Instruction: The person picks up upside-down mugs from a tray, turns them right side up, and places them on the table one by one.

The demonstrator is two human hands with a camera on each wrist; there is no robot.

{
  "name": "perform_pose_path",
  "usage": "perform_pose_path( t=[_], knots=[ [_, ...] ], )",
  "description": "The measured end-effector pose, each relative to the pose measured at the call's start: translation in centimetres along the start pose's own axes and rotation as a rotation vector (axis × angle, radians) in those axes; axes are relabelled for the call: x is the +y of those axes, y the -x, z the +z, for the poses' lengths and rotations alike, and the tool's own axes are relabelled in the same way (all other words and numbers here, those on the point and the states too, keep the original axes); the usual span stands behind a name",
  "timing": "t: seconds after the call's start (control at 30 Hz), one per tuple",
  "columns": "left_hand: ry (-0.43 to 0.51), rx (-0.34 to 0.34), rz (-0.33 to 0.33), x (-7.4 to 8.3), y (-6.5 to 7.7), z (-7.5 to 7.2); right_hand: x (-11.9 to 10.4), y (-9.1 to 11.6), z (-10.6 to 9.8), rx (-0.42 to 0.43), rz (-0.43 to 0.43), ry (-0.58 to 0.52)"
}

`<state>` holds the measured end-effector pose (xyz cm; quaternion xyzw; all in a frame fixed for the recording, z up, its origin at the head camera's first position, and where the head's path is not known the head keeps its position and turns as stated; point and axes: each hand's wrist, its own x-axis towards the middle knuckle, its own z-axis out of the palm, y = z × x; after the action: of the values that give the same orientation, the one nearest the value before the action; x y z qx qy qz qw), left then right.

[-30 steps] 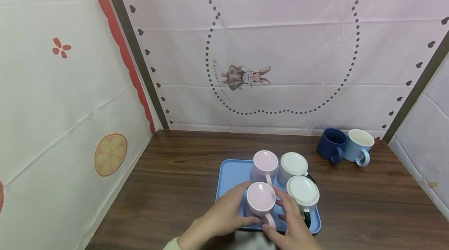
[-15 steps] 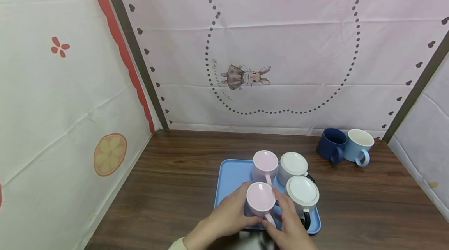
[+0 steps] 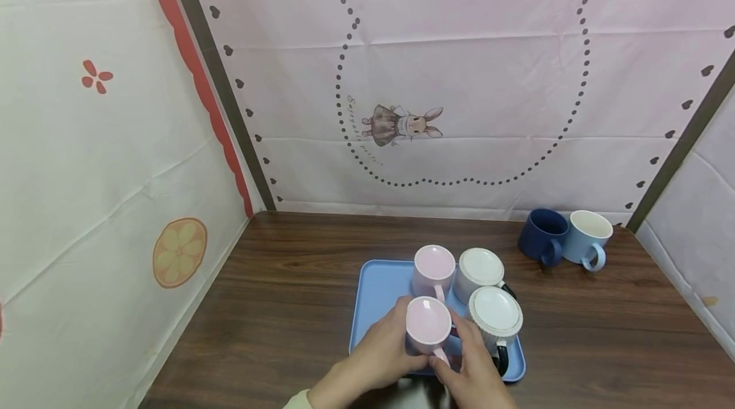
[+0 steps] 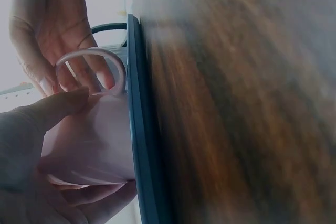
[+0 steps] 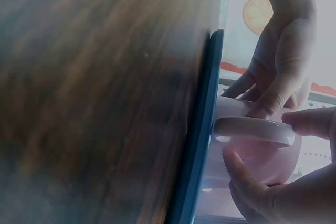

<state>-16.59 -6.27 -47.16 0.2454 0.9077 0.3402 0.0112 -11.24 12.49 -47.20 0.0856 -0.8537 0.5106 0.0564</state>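
Cupping pink mug (image 3: 428,323) on blue tray (image 3: 383,284), left hand (image 3: 381,353) opposite right hand (image 3: 473,365)

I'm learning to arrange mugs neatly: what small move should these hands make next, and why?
I'd probably let the left hand and right hand ease off the glossy pink cylindrical mug between them: the wrist views show it seemingly resting on the blue rectangular tray, and it roughly lines up with the second pink cylindrical mug behind it.
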Motion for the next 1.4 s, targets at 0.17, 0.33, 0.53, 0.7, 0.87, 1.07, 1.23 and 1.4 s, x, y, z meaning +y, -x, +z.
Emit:
perform_pose_path(
  t=[0.17,0.33,0.53,0.7,0.87,1.07,1.23,1.4],
  knots=[
    [-0.009,0.015,-0.014,0.2,0.0,0.1,0.0,0.0,0.0,-0.005,0.032,-0.066],
    [-0.009,0.016,-0.024,0.4,0.0,0.2,-0.1,0.0,0.1,0.002,0.035,-0.071],
    [-0.01,0.024,-0.024,0.3,0.1,0.3,-0.3,-0.1,0.0,-0.016,0.069,-0.063],
    [-0.016,0.039,-0.021,0.4,0.1,0.2,-0.3,0.0,0.1,-0.008,0.056,-0.055],
    [-0.031,0.056,-0.022,0.7,0.1,0.0,-0.5,-0.2,0.1,0.001,0.062,-0.072],
    [-0.034,0.091,-0.03,0.8,0.0,-0.3,-0.9,-0.2,-0.1,0.011,0.024,-0.046],
    [-0.033,0.119,-0.037,1.0,0.0,-0.7,-1.2,-0.4,-0.4,0.009,0.019,0.001],
    [-0.046,0.149,-0.022,1.2,0.0,-1.2,-1.3,-0.5,-0.8,0.019,-0.035,0.013]
  ],
)
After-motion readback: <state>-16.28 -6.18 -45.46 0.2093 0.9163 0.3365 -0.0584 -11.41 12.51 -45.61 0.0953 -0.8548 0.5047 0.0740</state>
